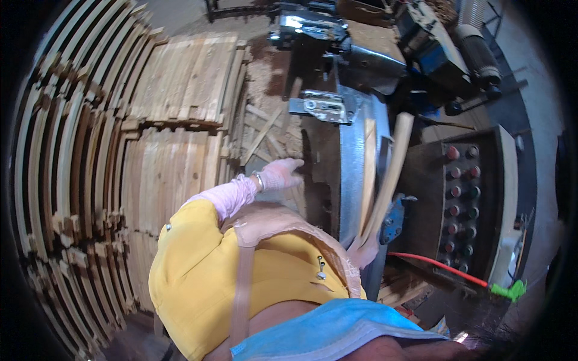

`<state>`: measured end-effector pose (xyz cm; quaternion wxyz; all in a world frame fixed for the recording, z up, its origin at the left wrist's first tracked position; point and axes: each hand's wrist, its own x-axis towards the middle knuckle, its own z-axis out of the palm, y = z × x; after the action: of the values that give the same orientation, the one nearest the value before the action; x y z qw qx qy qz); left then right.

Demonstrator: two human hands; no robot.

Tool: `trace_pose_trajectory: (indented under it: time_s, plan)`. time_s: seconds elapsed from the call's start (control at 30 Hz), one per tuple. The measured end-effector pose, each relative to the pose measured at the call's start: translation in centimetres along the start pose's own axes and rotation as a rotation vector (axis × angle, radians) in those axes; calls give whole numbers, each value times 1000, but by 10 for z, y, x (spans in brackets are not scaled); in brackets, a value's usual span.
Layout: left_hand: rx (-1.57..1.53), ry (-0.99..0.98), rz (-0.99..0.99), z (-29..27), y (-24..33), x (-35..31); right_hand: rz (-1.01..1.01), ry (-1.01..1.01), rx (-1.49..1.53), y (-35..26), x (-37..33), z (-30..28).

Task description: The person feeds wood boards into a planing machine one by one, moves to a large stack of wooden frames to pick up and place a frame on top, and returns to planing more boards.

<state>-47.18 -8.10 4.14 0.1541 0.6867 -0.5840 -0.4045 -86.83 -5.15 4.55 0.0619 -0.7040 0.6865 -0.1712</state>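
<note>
My left hand, in a pale glove with a pink sleeve, reaches forward with fingers spread toward the dark side of a woodworking machine; it holds nothing. My right hand, also gloved, grips the lower end of a long light wooden stick that slants up over the machine's metal table. A second wooden strip stands beside it on the table; whether my right hand also holds it I cannot tell.
Tall stacks of cut wooden slats fill the left side. Loose offcuts and sawdust lie ahead. A dark control panel with red buttons is on the right, with a red cable below it.
</note>
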Motion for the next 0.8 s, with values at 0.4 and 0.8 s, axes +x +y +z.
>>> trace_pose_trajectory:
  time_s: [0.4, 0.8]
  plan:
    - [408, 549, -542, -102, -135, 48, -121, 106, 5, -140, 219, 85]
    - [756, 591, -937, -144, -340, 111, -68, -76, -240, 35, -40, -8]
